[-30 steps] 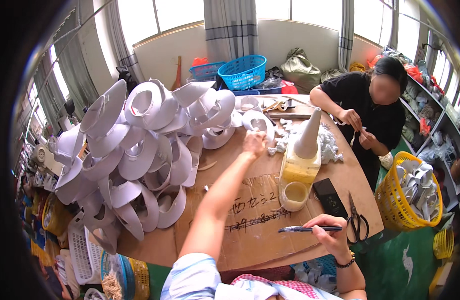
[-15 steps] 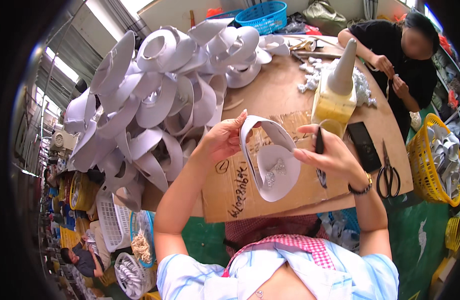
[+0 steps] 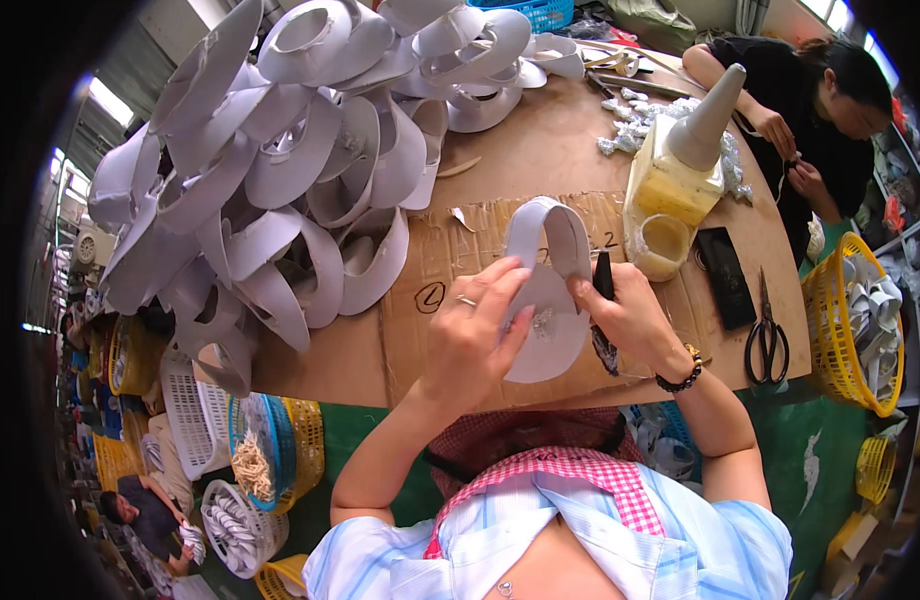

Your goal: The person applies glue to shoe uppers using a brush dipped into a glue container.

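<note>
A white sun visor [image 3: 560, 350] is staying between the two hands, over the near part of a cardboard sheet [image 3: 408, 345], with its band standing up and its brim spreading toward the near side. The left hand [image 3: 470, 330] is half open at the visor's left side, with bent fingers and the thumb lying apart from them; from where I am standing, I cannot tell if it is gripping or only touching. The right hand [image 3: 635, 315] is closed around a slim black-handled tool [image 3: 604, 272], perhaps a brush or a pen, and its thumb is resting at the right side of the band. In my judgement, careful work is needing good support from the left fingers, so that the visor is not twisting while the right hand is carrying the tool also. The tool's dark lower end is appearing just beside the brim, so it is wiser to be pointing it away, because on this white surface any mark would be showing easily, and to be sparing the silvery patch [image 3: 543, 322] from rubbing fingers
</note>
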`<state>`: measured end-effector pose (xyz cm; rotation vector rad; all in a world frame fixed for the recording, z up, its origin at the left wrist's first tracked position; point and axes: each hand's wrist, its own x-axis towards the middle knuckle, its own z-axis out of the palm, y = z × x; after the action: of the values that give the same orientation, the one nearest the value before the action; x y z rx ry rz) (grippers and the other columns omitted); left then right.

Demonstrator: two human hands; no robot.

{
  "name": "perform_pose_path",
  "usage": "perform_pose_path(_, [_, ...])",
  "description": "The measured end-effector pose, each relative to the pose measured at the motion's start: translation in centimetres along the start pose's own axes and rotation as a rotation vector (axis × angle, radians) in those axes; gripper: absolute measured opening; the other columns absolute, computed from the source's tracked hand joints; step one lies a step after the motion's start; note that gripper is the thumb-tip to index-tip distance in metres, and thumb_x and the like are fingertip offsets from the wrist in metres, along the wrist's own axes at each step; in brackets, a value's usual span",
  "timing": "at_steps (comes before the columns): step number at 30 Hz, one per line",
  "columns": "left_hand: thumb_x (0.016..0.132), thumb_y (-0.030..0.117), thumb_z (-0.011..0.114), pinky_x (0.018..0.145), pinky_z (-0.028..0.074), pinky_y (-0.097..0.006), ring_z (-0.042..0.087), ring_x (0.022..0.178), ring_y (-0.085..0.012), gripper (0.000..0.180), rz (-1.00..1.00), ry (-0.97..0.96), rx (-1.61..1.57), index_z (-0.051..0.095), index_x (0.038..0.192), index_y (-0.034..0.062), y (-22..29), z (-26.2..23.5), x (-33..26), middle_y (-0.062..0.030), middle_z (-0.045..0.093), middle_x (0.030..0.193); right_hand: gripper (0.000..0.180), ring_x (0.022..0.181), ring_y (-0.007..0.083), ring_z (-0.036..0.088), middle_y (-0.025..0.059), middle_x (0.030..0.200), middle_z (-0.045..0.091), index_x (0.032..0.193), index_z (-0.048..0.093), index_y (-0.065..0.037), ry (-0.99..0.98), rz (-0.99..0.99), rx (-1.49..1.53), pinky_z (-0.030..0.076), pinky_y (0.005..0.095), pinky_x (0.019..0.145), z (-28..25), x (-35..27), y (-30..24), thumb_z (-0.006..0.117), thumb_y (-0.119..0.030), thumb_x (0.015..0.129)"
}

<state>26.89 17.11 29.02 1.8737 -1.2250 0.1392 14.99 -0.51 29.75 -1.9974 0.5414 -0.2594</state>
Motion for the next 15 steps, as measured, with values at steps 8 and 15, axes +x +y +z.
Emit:
perform_pose_path(8, [0.070, 0.010, 0.077, 0.097, 0.039, -0.044, 0.042, 0.120, -0.0320, 0.043, 0.138, -0.174, 0.535, 0.067, 0.112, 0.0141, -1.1, 1.5, 2.4, -0.0132, 0.042, 0.143, 0.029, 0.056, 0.0281, 0.060, 0.0153, 0.060, 0.059, 0.077, 0.062, 0.005, -0.042, 0.003, -0.088, 0.048, 0.0397, 0.059, 0.6, -0.1, -0.2, 0.052, -0.020, 0.089])
perform_pose_path(15, [0.067, 0.009, 0.075, 0.090, 0.042, -0.042, 0.049, 0.113, -0.0318, 0.020, 0.331, 0.015, 0.299, 0.073, 0.086, 0.0113, -1.7, 1.2, -3.2, -0.0088, 0.056, 0.126, 0.022, 0.058, 0.0116, 0.058, 0.0046, 0.067, 0.063, 0.082, 0.063, 0.004, -0.121, 0.220, 0.504, 0.045, 0.0269, 0.055, -0.2, 1.2, 3.5, 0.052, -0.015, 0.086])
